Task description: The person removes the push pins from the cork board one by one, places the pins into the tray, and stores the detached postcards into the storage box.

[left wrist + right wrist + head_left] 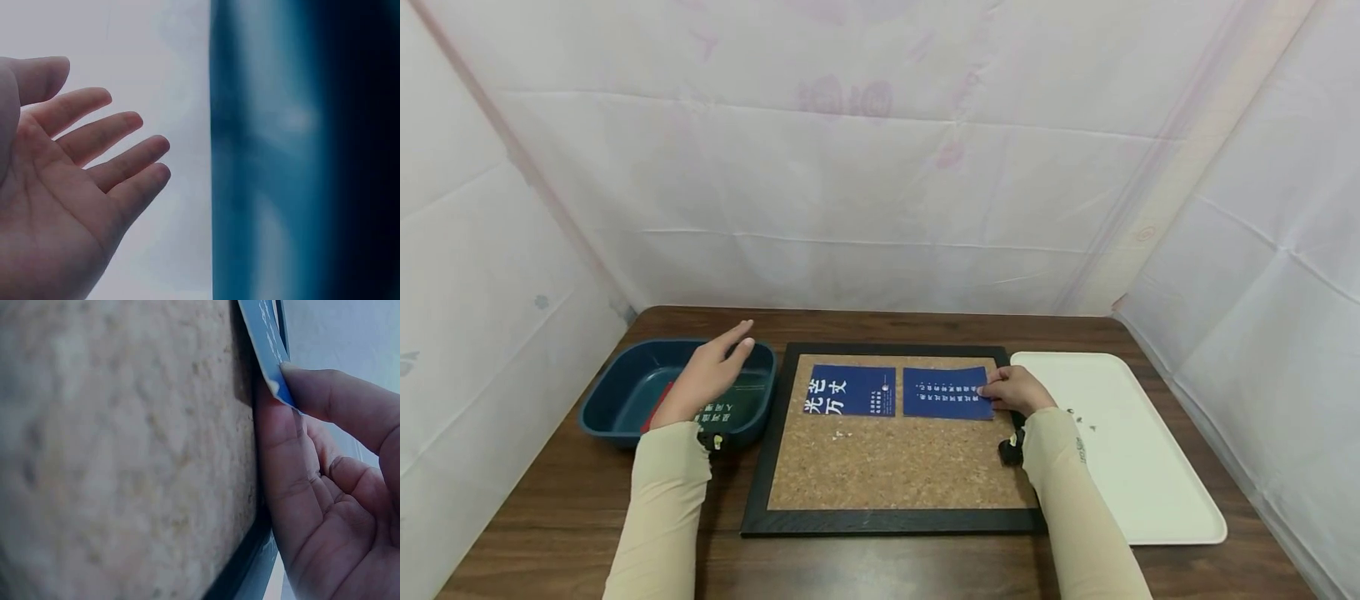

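My right hand (1021, 390) pinches the right edge of a blue card (943, 393) with white writing, between thumb and forefinger. That card lies over the upper right of a framed cork board (880, 467); in the right wrist view its edge (270, 356) tilts up off the cork. Beside it on the board, to the left, is a second blue card (853, 390) with large white characters. My left hand (703, 379) hovers over a dark blue basin (606, 435), fingers extended and holding nothing. Under it, a green card (743, 400) lies in the basin.
A bit of red (657, 407) shows in the basin, partly behind the left hand. Right of the board, a white tray (1157, 475) carries several tiny dark pieces (1081, 420). White sheeting (865, 192) encloses the wooden table (880, 567) at the back and sides.
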The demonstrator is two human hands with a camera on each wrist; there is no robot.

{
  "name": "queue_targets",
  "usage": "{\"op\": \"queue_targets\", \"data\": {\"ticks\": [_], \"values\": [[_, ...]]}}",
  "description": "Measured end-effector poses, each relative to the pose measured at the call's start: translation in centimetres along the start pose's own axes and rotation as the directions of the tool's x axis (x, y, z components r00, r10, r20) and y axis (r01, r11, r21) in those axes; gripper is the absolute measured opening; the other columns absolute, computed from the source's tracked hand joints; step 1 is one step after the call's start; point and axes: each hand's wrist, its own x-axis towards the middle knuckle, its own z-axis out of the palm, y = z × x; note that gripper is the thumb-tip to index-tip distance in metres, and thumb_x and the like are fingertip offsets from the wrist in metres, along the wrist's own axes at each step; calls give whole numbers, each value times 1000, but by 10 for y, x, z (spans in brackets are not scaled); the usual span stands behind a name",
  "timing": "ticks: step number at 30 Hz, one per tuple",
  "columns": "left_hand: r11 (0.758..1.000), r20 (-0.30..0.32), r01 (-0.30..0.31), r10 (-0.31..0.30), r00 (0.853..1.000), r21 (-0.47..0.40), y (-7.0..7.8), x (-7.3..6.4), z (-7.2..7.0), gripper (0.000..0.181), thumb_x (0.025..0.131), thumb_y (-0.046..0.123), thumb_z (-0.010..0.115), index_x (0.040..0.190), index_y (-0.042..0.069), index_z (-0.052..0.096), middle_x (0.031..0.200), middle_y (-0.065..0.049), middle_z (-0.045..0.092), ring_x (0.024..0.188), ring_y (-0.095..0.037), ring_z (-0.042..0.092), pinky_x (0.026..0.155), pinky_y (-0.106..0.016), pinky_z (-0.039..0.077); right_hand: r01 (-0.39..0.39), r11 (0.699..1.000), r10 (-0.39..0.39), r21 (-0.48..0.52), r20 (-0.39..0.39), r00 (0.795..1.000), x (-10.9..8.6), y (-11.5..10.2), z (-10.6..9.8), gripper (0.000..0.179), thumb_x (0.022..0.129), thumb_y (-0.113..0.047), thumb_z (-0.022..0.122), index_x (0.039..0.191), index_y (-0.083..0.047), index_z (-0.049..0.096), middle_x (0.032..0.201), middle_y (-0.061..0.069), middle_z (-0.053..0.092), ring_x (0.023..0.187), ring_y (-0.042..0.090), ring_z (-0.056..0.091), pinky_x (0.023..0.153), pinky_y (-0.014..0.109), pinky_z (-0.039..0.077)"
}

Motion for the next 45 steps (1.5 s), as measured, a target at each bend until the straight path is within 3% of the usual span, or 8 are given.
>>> {"op": "queue_targets", "data": {"ticks": [12,18,25,31,35,45], "values": [[993,-30,115,-114,993,23,-28,-19,-24,63,104,47,23,156,15,9,153,-33,20,134,-57,26,102,-72,27,-7,1000,7,17,9,1000,1,2,0,13,90,-7,64,95,2,56,86,8,60,71,13,59,63,24,54],[985,-41,170,-169,985,27,-45,-29,-32,66,103,50,21,156,13,6,154,-33,14,134,-59,24,100,-74,25,-12,1000,11,22,9,1000,1,4,2,15,90,-7,65,97,2,55,87,9,59,72,13,59,63,25,54],[979,-120,194,-187,975,53,-64,-42,-40,67,103,50,19,155,9,9,153,-35,16,129,-62,27,97,-74,27,-5,1000,5,20,5,1000,1,4,2,14,90,-7,65,95,2,55,85,7,58,71,13,58,64,25,55],[976,-175,219,-212,961,21,-81,-54,-48,65,104,46,20,154,5,12,150,-37,18,131,-62,23,100,-74,23,0,1000,0,19,9,1000,2,6,1,13,90,-7,65,94,1,56,84,6,59,72,12,59,64,26,55],[979,-209,206,-202,957,-2,-96,-60,-50,63,105,41,22,153,2,13,152,-34,13,135,-60,17,104,-73,18,-1,1000,1,14,8,1000,2,6,1,15,89,-7,65,95,2,56,85,7,59,72,13,59,65,26,55],[991,-337,136,-127,933,2,-112,-71,-46,56,106,31,27,150,-3,24,149,-36,24,135,-58,22,107,-69,19,-3,1000,3,18,16,1000,0,6,-1,15,90,-8,65,96,1,56,85,6,59,72,12,58,65,25,55]]}}
